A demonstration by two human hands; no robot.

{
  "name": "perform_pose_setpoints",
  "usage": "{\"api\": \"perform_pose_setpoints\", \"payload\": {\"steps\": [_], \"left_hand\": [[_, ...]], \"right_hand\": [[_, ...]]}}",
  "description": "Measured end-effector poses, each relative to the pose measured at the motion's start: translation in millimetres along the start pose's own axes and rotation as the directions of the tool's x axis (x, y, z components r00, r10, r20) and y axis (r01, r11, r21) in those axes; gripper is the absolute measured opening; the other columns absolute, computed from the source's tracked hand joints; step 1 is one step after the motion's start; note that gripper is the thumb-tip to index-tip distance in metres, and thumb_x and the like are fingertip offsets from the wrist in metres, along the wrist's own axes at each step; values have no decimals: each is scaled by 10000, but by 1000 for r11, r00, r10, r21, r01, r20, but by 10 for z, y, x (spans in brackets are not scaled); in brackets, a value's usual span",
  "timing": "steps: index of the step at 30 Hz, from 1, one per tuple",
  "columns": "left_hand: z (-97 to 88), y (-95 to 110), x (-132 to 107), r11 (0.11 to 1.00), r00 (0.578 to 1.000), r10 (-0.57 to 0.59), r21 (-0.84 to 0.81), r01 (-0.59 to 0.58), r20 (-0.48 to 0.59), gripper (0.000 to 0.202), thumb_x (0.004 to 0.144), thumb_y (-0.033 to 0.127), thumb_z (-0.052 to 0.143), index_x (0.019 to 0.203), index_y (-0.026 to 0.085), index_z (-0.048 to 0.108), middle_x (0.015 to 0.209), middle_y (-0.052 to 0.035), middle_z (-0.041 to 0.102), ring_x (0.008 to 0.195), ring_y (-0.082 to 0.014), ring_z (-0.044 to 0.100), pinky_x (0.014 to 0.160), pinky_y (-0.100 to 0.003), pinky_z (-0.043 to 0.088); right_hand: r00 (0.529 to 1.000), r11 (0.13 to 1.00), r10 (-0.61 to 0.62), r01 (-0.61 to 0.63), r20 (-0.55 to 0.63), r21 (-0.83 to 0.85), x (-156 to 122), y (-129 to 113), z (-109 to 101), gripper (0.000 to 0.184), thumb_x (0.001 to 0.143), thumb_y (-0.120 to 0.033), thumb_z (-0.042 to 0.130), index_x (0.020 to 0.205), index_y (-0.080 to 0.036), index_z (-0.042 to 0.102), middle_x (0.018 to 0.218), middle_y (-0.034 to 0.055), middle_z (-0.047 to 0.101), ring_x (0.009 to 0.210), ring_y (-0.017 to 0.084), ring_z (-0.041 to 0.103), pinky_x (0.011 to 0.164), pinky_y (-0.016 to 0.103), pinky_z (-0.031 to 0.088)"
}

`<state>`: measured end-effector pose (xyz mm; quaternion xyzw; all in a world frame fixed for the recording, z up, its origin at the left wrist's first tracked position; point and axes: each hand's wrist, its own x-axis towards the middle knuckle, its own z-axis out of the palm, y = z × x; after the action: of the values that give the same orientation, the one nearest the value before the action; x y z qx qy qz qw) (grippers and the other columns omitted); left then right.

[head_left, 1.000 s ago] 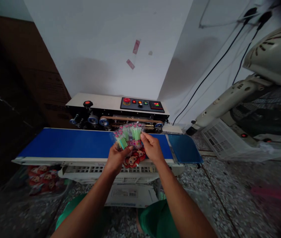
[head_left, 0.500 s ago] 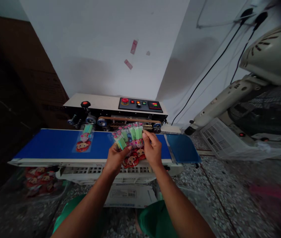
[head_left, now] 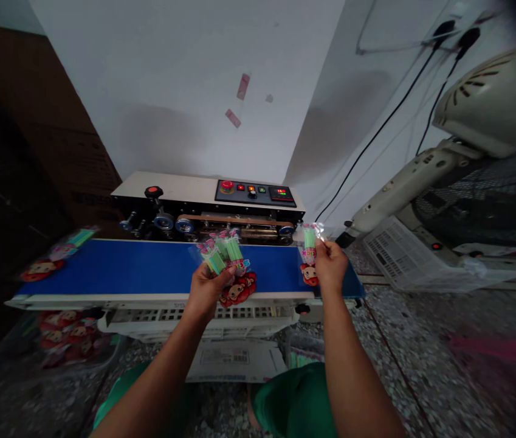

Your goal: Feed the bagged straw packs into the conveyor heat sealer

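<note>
My left hand (head_left: 209, 291) is closed around a fanned bunch of small clear packets (head_left: 225, 258), each with light-green sticks at the top and a red-haired cartoon face at the bottom. Over the right end of the blue conveyor belt (head_left: 143, 267), my right hand (head_left: 332, 266) pinches one similar packet (head_left: 309, 258) by its upper edge. Behind the belt stands a band sealing machine (head_left: 212, 204), with rollers and a brown band along its front. Another packet (head_left: 59, 255) lies tilted at the belt's far left end.
A bin of similar packets (head_left: 68, 334) sits on the floor at lower left. Below the belt are a white perforated crate (head_left: 198, 325) and a cardboard box (head_left: 234, 359). At right stand a white basket (head_left: 394, 255) and a beige machine arm (head_left: 399, 182). A black cable (head_left: 376, 134) hangs along the wall.
My right hand has drawn one packet from the bunch and moved right with it. The packet on the belt has travelled left to its end. My left hand still holds the rest.
</note>
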<state>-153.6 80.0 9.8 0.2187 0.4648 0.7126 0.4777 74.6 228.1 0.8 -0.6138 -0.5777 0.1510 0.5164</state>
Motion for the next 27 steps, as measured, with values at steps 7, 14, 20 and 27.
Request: {"api": "perform_pose_setpoints", "payload": {"steps": [7,14,20,27], "left_hand": [[-16,-16,-22,998,999,-32,63,31,16,373,588,278,807,913,167,662,802,-29,730,718,-195,680,692,-323,536],[-48,-49,-3,994,998,-40,103,36,41,367,610,300,793,924,158,666,820,-48,729,740,-212,682,693,-324,531],[-32,-50,-2,998,999,9,66,-12,48,370,625,275,784,953,159,658,866,-41,720,751,-186,665,731,-318,522],[-48,-34,-9,999,999,39,33,-40,23,361,606,253,797,926,167,654,818,-21,720,708,-169,663,696,-297,522]], "right_hand": [[984,910,120,-56,131,-412,65,102,124,330,813,-381,469,872,-158,704,785,109,693,686,202,585,577,268,340],[959,945,-135,200,250,-260,-103,-256,356,324,855,-342,453,988,-137,666,940,137,666,888,226,575,771,315,403],[761,898,-261,-34,594,438,-650,-841,393,357,834,-477,524,980,-189,675,886,37,693,806,180,618,719,272,468],[883,849,-227,-28,412,528,-770,-888,314,305,870,-444,484,914,-191,648,811,9,651,767,154,570,690,246,441]]}}
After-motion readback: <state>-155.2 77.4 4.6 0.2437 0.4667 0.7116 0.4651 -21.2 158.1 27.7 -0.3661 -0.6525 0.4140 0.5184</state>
